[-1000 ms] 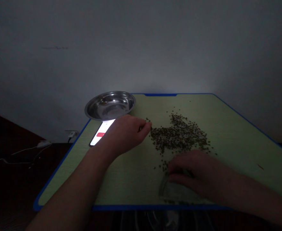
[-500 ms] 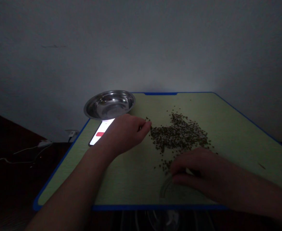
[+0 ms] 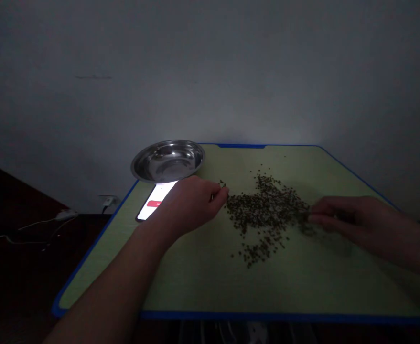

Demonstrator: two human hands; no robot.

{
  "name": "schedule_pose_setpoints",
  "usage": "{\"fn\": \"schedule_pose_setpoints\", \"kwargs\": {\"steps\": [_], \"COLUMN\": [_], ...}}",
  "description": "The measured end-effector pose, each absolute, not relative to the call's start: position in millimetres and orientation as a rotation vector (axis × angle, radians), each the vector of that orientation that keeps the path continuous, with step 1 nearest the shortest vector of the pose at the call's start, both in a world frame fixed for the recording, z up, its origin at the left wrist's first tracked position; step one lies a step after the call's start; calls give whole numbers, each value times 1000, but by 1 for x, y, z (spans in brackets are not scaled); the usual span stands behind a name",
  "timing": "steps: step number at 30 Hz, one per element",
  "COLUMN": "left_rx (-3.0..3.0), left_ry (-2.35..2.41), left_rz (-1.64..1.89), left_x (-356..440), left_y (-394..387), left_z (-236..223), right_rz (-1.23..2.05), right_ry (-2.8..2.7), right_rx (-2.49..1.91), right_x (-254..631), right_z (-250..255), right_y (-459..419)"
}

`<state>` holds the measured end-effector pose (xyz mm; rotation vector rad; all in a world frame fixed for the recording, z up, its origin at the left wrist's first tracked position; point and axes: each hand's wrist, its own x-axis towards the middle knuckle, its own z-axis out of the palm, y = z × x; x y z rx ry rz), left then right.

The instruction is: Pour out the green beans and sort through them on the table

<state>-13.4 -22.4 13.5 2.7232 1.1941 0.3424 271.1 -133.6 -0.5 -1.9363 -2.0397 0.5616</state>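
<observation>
Many small dark seed-like grains [image 3: 260, 208] lie scattered in a loose patch on the pale green table [image 3: 195, 277]. My left hand [image 3: 195, 200] is closed in a pinch at the patch's left edge; whatever its fingertips hold is too small to make out. At the right edge is my right hand [image 3: 353, 224], thumb and fingers pinched together. Below its fingers shows a blurred see-through thing [image 3: 333, 242], its kind unclear, which the hand appears to grip. A shiny steel bowl [image 3: 168, 162] sits at the back left, behind my left hand.
A phone [image 3: 152, 203] with a lit screen lies partly under my left wrist, in front of the bowl. Blue edging [image 3: 267, 316] runs round the table. Behind stands a grey wall [image 3: 231, 71]; a plug and white cables [image 3: 64, 215] are at the lower left.
My right hand has moved from the near edge to the right side of the grains, and the see-through thing has left the near edge. My left hand has stayed in place.
</observation>
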Motion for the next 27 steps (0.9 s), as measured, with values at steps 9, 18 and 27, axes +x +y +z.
{"fn": "schedule_pose_setpoints", "kwargs": {"steps": [9,18,27], "left_rx": [2696,2755,2769], "left_ry": [1184,1195,1203], "left_rz": [347,301,278], "left_x": [-14,-14,-16], "left_y": [-21,-19,-19], "left_z": [12,11,11], "right_rz": [356,489,753], "right_ry": [-1761,-1894,-2057], "right_rx": [-2069,-1996,-1767], "right_x": [335,316,265], "right_z": [-12,-26,-18], "right_y": [-104,-54,-40]}}
